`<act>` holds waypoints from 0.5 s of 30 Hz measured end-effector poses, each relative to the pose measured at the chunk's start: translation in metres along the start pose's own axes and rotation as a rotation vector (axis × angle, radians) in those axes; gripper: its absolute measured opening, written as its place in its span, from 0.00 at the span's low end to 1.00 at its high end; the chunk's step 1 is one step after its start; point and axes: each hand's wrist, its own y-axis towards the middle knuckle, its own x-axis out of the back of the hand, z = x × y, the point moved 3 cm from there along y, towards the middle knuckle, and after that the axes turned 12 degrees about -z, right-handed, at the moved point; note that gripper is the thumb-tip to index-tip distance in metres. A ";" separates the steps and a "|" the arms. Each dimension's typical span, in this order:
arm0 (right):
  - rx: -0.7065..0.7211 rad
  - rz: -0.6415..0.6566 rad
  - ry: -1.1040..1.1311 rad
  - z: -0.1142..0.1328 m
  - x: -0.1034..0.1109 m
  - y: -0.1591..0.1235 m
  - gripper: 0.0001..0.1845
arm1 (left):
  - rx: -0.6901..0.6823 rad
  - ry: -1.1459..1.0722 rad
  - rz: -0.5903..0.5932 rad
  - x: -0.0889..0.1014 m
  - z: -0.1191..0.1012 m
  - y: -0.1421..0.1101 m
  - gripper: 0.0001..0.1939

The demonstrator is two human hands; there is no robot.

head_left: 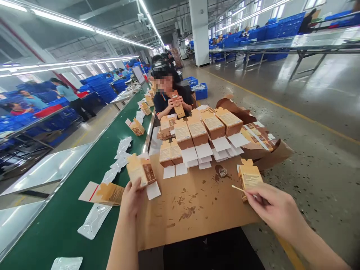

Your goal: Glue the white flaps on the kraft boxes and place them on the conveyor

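My left hand (132,195) grips an open-flapped tan and brown carton (137,170) above the left edge of the cardboard work surface (180,202). Pinched between the fingers of my right hand (268,200) is a cotton swab (238,188), its tip pointing left. Another tan carton (249,175) stands just behind my right hand, partly hidden by it. On the cardboard sits a small round dish (222,172) with dark wet spots around it. Brown smears mark the middle of the surface.
Several cartons (197,131) with white flaps are stacked at the back. A green conveyor belt (56,228) on the left carries silver pouches (95,219) and cartons (111,193). A co-worker (168,90) opposite holds a carton (178,105). Crumpled brown paper (270,157) lies at right.
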 end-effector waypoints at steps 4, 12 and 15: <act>0.051 0.254 -0.193 -0.013 -0.031 0.057 0.18 | 0.105 -0.190 0.093 0.030 0.050 -0.050 0.48; 0.081 0.449 -0.312 -0.024 -0.083 0.090 0.20 | 0.140 -0.142 0.215 0.000 0.096 -0.107 0.43; 0.079 0.459 -0.317 -0.030 -0.081 0.092 0.20 | 0.137 -0.135 0.216 -0.009 0.095 -0.106 0.43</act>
